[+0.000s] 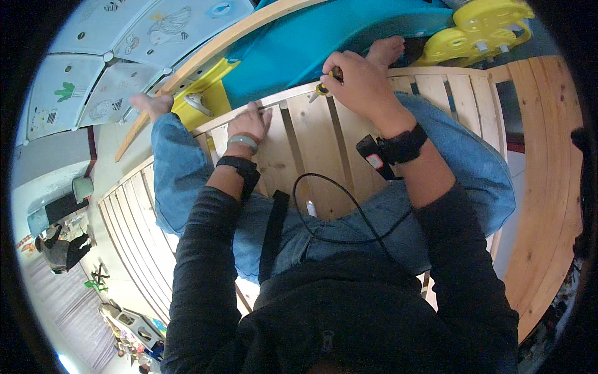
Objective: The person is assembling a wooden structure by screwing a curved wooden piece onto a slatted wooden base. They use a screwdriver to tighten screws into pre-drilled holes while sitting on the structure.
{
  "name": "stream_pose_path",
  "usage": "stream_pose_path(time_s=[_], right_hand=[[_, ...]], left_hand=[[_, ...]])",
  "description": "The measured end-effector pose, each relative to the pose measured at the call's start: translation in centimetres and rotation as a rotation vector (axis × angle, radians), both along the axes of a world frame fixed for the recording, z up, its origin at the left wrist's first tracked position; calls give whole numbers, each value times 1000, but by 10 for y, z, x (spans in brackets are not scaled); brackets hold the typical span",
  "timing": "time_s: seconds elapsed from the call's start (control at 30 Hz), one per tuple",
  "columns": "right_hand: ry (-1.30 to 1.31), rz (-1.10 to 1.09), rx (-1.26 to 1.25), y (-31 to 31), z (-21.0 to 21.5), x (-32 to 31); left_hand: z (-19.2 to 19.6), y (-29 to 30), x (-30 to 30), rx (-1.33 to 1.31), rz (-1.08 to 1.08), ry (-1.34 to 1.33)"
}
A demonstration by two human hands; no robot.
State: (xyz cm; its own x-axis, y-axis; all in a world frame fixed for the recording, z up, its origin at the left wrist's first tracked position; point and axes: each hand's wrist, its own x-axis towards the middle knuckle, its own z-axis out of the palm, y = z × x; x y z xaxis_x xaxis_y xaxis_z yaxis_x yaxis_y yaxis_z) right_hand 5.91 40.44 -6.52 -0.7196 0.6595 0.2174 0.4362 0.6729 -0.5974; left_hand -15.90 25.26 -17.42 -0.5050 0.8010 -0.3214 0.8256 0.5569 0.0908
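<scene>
My right hand [355,84] is closed around a small tool with a yellow and black handle [322,88], which looks like a screwdriver. Its short metal tip points down and left, just above the pale wooden slats [311,134]. My left hand [249,123] rests on the slats near their far edge, by the long wooden rail [289,93]. Its fingers are partly spread, and it holds nothing that I can see. Both wrists wear black straps, and a pale green bangle [242,142] circles the left one.
I sit on the slatted frame, legs in jeans bent to either side. A black cable [330,176] loops over my lap. Beyond the rail lie a blue plastic slide [280,59] and yellow plastic parts [479,31]. A wide wooden board [542,187] stands at right; another person [59,249] is far left.
</scene>
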Motion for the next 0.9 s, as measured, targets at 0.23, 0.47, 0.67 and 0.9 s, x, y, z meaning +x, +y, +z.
stream_pose_path(time_s=[0.23, 0.47, 0.67, 0.9], right_hand=[[-14, -43, 42, 4, -5, 4], [-15, -88, 42, 8, -10, 1], [-33, -48, -16, -1, -6, -4], [4, -28, 28, -5, -9, -2]], left_hand=[[-7, 9, -5, -63, 34, -54], [-8, -8, -3, 35, 108, -110], [0, -8, -10, 68, -229, 24], [-6, 0, -12, 65, 66, -149]])
